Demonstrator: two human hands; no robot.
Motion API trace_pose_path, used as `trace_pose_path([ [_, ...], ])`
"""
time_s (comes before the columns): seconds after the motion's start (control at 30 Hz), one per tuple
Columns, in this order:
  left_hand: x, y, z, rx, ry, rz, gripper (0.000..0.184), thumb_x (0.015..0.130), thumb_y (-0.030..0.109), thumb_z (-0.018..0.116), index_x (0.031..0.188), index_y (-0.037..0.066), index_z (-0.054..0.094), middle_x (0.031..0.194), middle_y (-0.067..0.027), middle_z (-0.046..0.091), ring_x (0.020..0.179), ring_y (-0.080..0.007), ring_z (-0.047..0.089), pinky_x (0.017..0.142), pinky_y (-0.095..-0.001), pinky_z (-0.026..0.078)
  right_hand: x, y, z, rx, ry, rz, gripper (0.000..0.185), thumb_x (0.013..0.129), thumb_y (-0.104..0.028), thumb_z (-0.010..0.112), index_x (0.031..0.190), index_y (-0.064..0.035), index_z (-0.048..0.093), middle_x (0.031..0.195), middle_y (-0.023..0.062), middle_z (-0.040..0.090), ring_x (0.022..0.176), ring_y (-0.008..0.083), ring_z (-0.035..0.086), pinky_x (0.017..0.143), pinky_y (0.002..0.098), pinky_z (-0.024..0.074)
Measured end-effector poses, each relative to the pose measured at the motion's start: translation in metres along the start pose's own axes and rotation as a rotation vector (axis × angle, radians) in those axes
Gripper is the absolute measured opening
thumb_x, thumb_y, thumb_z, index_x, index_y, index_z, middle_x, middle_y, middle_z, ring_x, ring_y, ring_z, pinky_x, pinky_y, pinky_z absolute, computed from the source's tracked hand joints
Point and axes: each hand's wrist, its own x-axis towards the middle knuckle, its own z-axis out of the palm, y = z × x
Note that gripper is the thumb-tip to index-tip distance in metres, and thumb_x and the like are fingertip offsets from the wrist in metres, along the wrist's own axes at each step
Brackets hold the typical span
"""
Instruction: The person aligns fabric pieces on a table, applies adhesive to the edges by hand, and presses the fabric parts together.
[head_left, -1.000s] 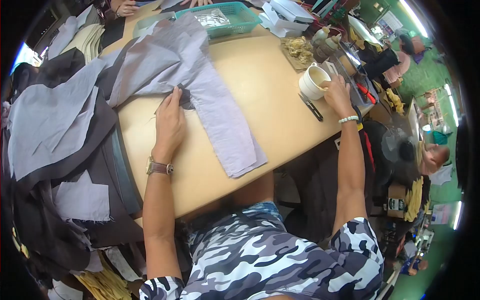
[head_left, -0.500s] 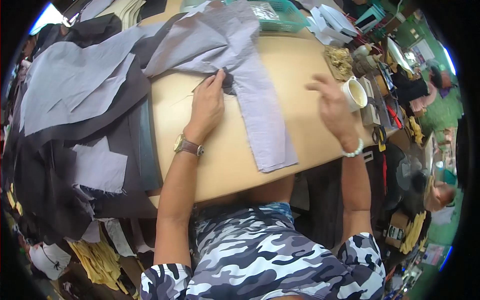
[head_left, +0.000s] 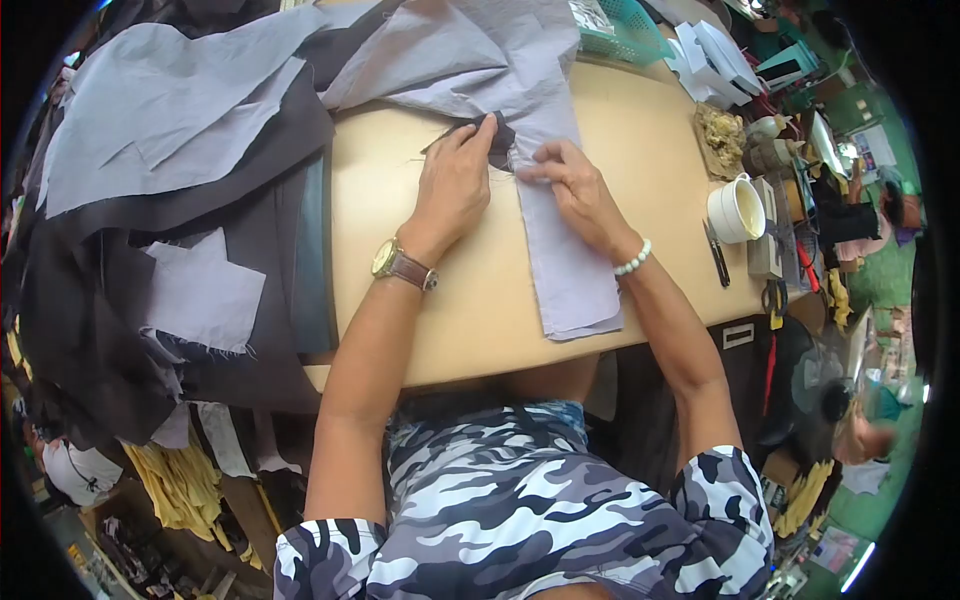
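Note:
My left hand (head_left: 457, 185), with a wristwatch above it, bears on a small dark cloth piece (head_left: 502, 150), fingers closed together over its edge. That piece lies against the frayed edge of a long grey cloth (head_left: 572, 265), which runs down the table toward me. My right hand (head_left: 582, 196), wearing a beaded bracelet, is over the grey cloth beside the dark piece. Its thumb and forefinger come together in a pinch at the frayed edge; what is between them is too small to make out.
A white cup (head_left: 736, 210) stands on the right of the table (head_left: 660, 200), with a dark slim tool (head_left: 716, 252) beside it. Scissors (head_left: 774, 298) are at the right edge. A green basket (head_left: 625, 35) sits at the back. Layered grey and dark cloth (head_left: 160, 110) covers the left side.
My right hand has moved left from near the cup to the cloth edge, its fingers drawing together. My left hand stays on the dark piece. The dark slim tool now shows by the cup.

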Motion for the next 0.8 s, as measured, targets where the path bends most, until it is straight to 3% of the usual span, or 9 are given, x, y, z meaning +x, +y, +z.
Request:
trace_pose_path([
  [0.17,0.000,0.000,-0.001,0.008,-0.018,-0.008,0.048,0.085,-0.002,0.049,0.132,-0.002,0.043,0.120,-0.0141,0.060,0.114,-0.0302,0.052,0.097,-0.0410,0.040,-0.048,-0.022,-0.012,-0.072,-0.092,-0.107,0.033,0.072,0.007,0.049,0.091,-0.0070,0.072,0.099,0.0136,0.057,0.096,0.0299,0.056,0.087,0.0372,0.0444],
  [0.23,0.000,-0.001,-0.001,-0.031,0.015,-0.005,0.046,0.085,-0.001,0.047,0.130,-0.002,0.045,0.112,-0.0183,0.061,0.113,-0.0327,0.052,0.097,-0.0425,0.038,-0.057,-0.031,-0.018,-0.019,-0.171,-0.088,0.033,0.071,0.007,0.049,0.091,-0.0074,0.072,0.098,0.0135,0.057,0.096,0.0301,0.056,0.086,0.0374,0.0446],
  [0.5,0.000,0.000,-0.001,-0.025,0.009,0.012,0.044,0.085,0.000,0.046,0.129,-0.002,0.047,0.110,-0.0198,0.062,0.112,-0.0339,0.052,0.096,-0.0434,0.038,0.000,-0.004,0.005,-0.077,0.055,-0.076,0.033,0.075,0.007,0.048,0.097,-0.0045,0.069,0.096,0.0142,0.058,0.091,0.0308,0.057,0.080,0.0377,0.0462],
  [0.8,-0.002,-0.005,-0.003,0.005,-0.010,0.016,0.047,0.084,-0.003,0.047,0.131,-0.003,0.044,0.120,-0.0155,0.060,0.113,-0.0311,0.053,0.098,-0.0400,0.040,-0.080,-0.050,-0.018,-0.112,-0.220,-0.185,0.032,0.069,0.004,0.052,0.094,-0.0065,0.070,0.092,0.0141,0.057,0.087,0.0311,0.057,0.078,0.0391,0.0466],
])
